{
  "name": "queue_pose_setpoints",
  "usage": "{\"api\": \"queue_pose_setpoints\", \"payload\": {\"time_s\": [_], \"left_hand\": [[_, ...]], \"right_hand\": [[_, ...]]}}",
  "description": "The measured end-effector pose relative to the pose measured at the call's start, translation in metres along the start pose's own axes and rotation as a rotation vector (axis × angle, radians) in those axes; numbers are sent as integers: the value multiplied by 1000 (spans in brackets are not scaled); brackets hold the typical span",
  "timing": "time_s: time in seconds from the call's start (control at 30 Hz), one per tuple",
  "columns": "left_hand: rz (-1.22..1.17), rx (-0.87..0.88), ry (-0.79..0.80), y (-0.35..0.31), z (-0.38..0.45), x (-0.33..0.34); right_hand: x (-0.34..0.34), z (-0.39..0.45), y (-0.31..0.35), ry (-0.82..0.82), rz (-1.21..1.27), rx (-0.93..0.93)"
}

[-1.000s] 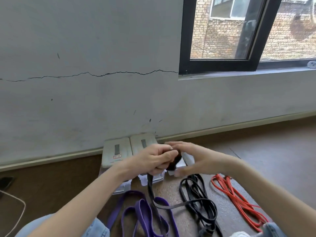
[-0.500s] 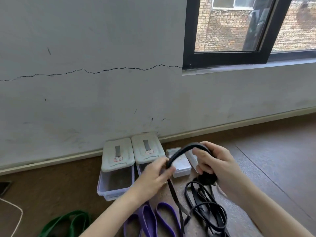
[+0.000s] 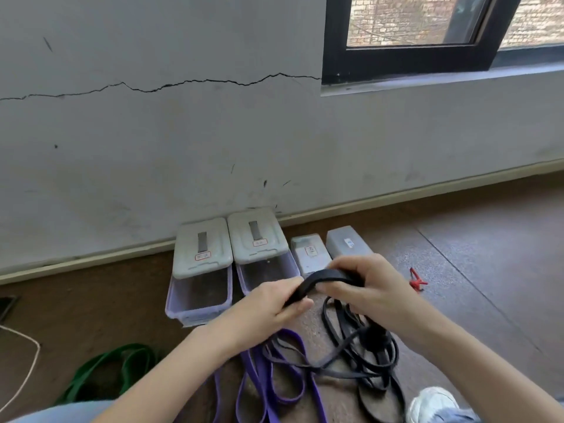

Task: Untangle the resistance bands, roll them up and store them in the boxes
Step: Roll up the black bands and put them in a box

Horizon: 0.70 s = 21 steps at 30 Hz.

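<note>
A black resistance band (image 3: 323, 277) arches between my hands above the floor. My left hand (image 3: 268, 309) pinches its left end, and my right hand (image 3: 369, 288) grips its right end with curled fingers. The rest of the black band hangs down into a tangled heap (image 3: 366, 355) on the floor below. A purple band (image 3: 268, 389) lies beside that heap, partly under my left forearm. A green band (image 3: 103, 367) lies at lower left. Two clear boxes with grey lids (image 3: 201, 248) (image 3: 258, 236) stand at the wall, lids slid back.
Two smaller grey-lidded boxes (image 3: 309, 251) (image 3: 348, 242) sit right of the clear ones. A small red end of a band (image 3: 416, 280) lies on the floor at right. A white cord (image 3: 26, 370) runs at far left. My white shoe (image 3: 433, 401) is at bottom right.
The head has tilted down, bringing the four boxes and green band into view. My hands have lowered and drawn closer together, flattening the black band's arch.
</note>
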State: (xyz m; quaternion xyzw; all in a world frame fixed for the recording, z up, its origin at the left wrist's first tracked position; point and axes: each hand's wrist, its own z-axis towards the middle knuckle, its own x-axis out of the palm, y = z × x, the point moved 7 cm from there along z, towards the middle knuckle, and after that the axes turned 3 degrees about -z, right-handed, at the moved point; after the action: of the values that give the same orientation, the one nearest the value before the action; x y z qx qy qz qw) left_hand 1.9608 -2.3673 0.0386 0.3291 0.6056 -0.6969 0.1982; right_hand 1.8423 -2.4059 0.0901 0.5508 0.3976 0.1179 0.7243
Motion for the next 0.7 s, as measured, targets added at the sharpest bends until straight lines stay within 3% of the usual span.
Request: {"api": "queue_pose_setpoints", "payload": {"time_s": [0.23, 0.33, 0.43, 0.5, 0.63, 0.7], "left_hand": [[29, -29, -199, 10, 0, -12], [-352, 61, -289, -16, -2, -54], [-723, 191, -327, -39, -13, -94], [-769, 150, -231, -42, -12, -87], [-754, -27, 110, -37, -4, -32], [-742, -41, 202, -38, -3, -20]], "right_hand": [[-33, -8, 2, -188, 459, -58], [-49, -8, 4, -213, 593, -83], [-43, -8, -3, -64, 366, -10], [-28, -10, -10, 22, 267, 24], [-4, -11, -10, 72, 308, -7], [-2, -12, -5, 108, 311, -49]]}}
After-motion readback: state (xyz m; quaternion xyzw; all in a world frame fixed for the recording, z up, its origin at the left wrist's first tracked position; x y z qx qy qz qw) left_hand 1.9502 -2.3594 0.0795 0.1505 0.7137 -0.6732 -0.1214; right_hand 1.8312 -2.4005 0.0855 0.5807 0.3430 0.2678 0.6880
